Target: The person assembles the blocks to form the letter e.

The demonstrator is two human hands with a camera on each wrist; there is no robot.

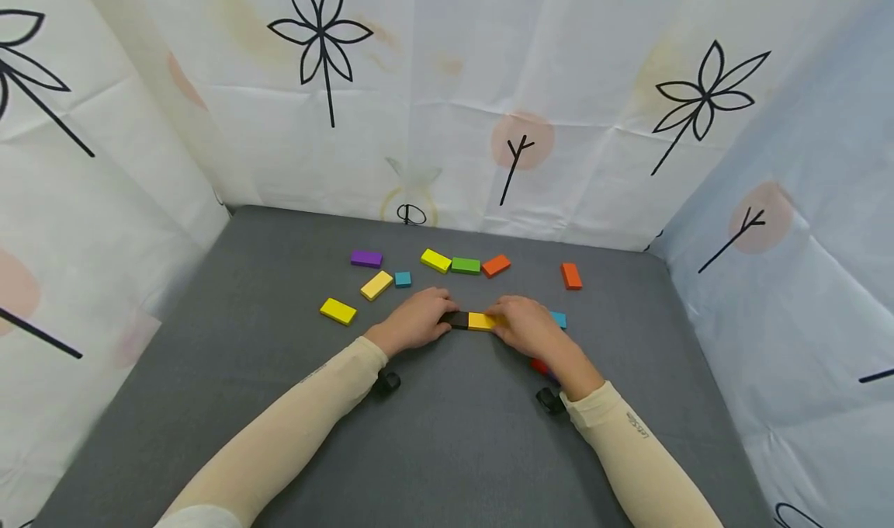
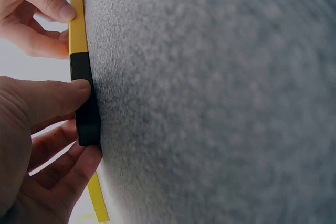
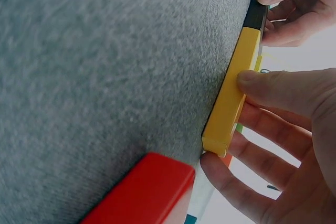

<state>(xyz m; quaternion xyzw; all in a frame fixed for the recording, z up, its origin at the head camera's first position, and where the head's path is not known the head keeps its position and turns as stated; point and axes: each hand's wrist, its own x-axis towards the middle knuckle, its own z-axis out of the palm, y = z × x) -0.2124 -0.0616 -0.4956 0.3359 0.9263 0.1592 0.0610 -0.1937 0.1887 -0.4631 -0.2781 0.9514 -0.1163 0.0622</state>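
My left hand (image 1: 417,320) pinches a black block (image 2: 84,66), its thumb on the near side and its fingers behind and around the outer end. An orange-yellow block (image 3: 226,114) is gripped by my right hand (image 1: 527,328), thumb in front, a fingertip at the outer end. Both blocks lie flat on the grey table and meet end to end in one straight row. Close beside the right hand are a blue block (image 1: 559,320), partly hidden behind it, and a red block (image 3: 147,192), mostly covered by the wrist in the head view.
Behind the hands lie a purple block (image 1: 366,258), a small blue block (image 1: 403,279), a green block (image 1: 466,265), two orange blocks (image 1: 497,265) and several yellow blocks (image 1: 338,311). White patterned cloth (image 1: 447,109) walls in the grey table (image 1: 461,450) at the back and sides.
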